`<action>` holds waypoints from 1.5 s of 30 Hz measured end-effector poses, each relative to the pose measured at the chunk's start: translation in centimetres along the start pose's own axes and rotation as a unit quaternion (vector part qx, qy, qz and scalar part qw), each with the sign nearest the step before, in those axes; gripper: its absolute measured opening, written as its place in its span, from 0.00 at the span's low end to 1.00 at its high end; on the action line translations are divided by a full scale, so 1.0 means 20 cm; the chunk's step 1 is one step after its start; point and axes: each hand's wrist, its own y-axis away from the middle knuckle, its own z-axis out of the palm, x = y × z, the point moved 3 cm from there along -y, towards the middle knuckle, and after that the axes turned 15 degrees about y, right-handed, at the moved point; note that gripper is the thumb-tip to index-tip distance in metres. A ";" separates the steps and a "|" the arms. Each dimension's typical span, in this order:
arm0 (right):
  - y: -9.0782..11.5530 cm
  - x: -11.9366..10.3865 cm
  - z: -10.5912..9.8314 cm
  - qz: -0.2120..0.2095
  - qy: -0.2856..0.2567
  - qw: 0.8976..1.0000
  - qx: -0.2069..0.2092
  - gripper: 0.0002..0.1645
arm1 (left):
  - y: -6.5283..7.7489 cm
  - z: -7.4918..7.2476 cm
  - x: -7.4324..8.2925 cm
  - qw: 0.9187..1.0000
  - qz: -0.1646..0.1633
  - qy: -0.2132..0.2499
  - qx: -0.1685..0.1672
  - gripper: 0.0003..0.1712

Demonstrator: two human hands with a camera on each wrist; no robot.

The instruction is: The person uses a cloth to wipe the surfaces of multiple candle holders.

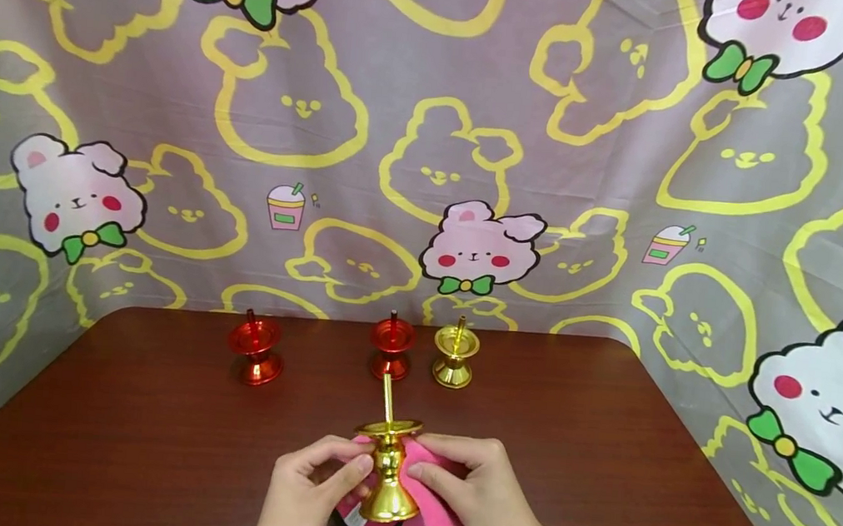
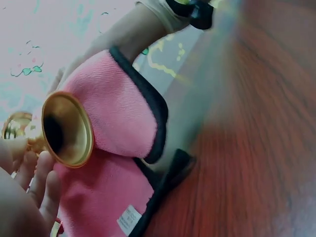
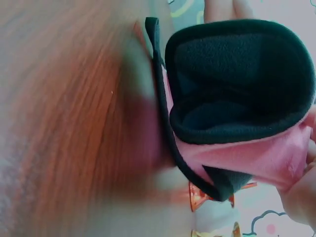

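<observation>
Gold candlestick (image 2: 73, 129), hollow beneath: left wrist only

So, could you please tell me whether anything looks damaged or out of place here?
Nothing stands out as spilled or damaged. The left red stand, right red stand and rear gold stand are upright on the table. The held gold stand leans slightly, which seems natural while it is lifted against the pink cloth.
</observation>
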 end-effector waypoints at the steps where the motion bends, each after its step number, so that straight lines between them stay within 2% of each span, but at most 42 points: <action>1: 0.00 0.00 0.00 0.003 -0.017 1.000 -0.008 0.13 | 0.00 0.00 0.00 1.000 -0.022 0.015 -0.001 0.06; 4: 0.01 0.00 0.00 0.001 -0.042 0.999 -0.023 0.14 | -0.01 -0.02 -0.02 0.996 -0.082 0.041 -0.019 0.13; 6: 0.02 0.01 0.00 0.000 -0.053 0.998 -0.026 0.15 | -0.01 -0.03 -0.03 0.991 -0.118 0.040 -0.041 0.16; 9: 0.02 0.01 0.01 -0.004 -0.070 0.997 -0.034 0.15 | -0.01 -0.05 -0.03 0.985 -0.143 0.021 -0.093 0.19; 11: 0.02 0.01 0.01 -0.003 -0.085 0.995 -0.042 0.16 | -0.01 -0.06 -0.03 0.982 -0.129 0.008 -0.134 0.19; 13: 0.02 0.00 0.01 -0.005 -0.089 0.995 -0.045 0.16 | 0.00 -0.06 -0.03 0.982 -0.092 -0.002 -0.166 0.18; 15: 0.02 0.00 0.01 -0.004 -0.089 0.995 -0.045 0.16 | 0.00 -0.05 -0.03 0.982 -0.048 -0.007 -0.181 0.16; 20: 0.03 0.00 0.01 -0.015 -0.071 0.997 -0.027 0.15 | 0.01 -0.02 -0.01 0.988 0.017 -0.031 -0.150 0.12; 24: 0.02 0.00 0.02 -0.044 -0.032 0.998 0.006 0.14 | 0.01 0.00 -0.01 0.992 0.042 -0.049 -0.106 0.09; 28: 0.03 -0.01 0.04 -0.074 0.036 0.995 0.049 0.15 | 0.00 0.02 -0.01 0.994 0.062 -0.076 -0.056 0.07; 31: 0.03 -0.02 0.05 -0.109 0.110 0.984 0.089 0.16 | 0.00 0.03 -0.01 0.990 0.083 -0.113 -0.029 0.07; 33: 0.04 -0.03 0.06 -0.141 0.165 0.969 0.116 0.17 | 0.00 0.04 0.00 0.986 0.093 -0.136 -0.016 0.07; 36: 0.04 -0.04 0.08 -0.182 0.242 0.941 0.147 0.17 | 0.00 0.05 0.00 0.982 0.096 -0.164 -0.003 0.07; 39: 0.05 -0.05 0.09 -0.200 0.297 0.921 0.156 0.13 | -0.01 0.05 -0.01 0.980 0.086 -0.179 0.007 0.07; 41: 0.05 -0.05 0.09 -0.198 0.316 0.916 0.149 0.11 | -0.01 0.05 -0.01 0.979 0.082 -0.187 0.010 0.07; 45: 0.05 -0.05 0.09 -0.178 0.321 0.921 0.127 0.11 | -0.02 0.04 -0.02 0.982 0.064 -0.175 0.001 0.06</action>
